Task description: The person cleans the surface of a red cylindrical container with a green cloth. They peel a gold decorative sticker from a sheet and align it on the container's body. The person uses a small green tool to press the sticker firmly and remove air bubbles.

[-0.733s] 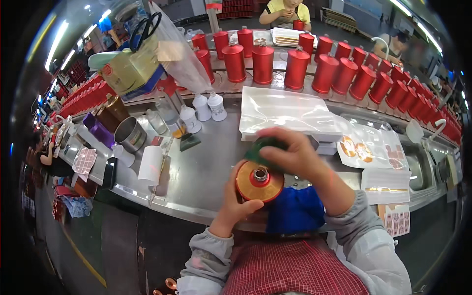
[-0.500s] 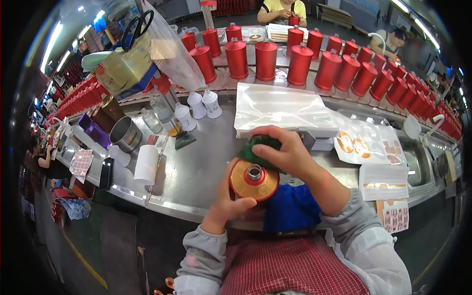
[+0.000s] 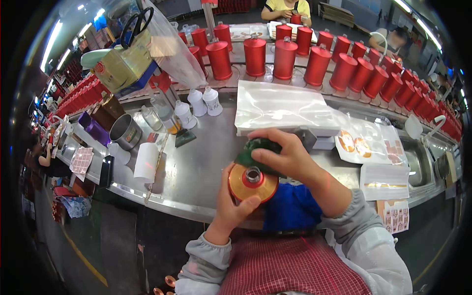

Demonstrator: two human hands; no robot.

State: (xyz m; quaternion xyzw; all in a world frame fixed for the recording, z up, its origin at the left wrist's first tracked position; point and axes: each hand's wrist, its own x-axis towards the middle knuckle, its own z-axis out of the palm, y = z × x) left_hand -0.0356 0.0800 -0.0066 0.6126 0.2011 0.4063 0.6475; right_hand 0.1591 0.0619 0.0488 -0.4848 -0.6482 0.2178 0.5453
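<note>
A red bottle (image 3: 269, 197) with a gold-coloured round top and an open clear neck points its mouth up toward me. My left hand (image 3: 232, 206) grips it from the left, the thumb lying on the gold top's near edge. In my right hand (image 3: 287, 155) is a dark green flat piece (image 3: 259, 147), pinched between thumb and fingers and held against the bottle's far side. The bottle's lower body is hidden beneath its top and my hands. Under my right wrist, a blue cloth (image 3: 292, 209) lies at the bench's near edge.
Several red bottles (image 3: 255, 59) stand on a curved conveyor beyond the steel bench (image 3: 196, 162). White sheets (image 3: 280, 105) lie ahead of my hands. Small white bottles (image 3: 212, 102), a metal pot (image 3: 125, 132) and a paper roll (image 3: 146, 163) stand left; a sink (image 3: 419, 164) is right.
The bottles on the conveyor have shifted left. My left thumb has slid slightly across the gold top, and the held bottle has moved a little toward me. The right hand keeps its hold.
</note>
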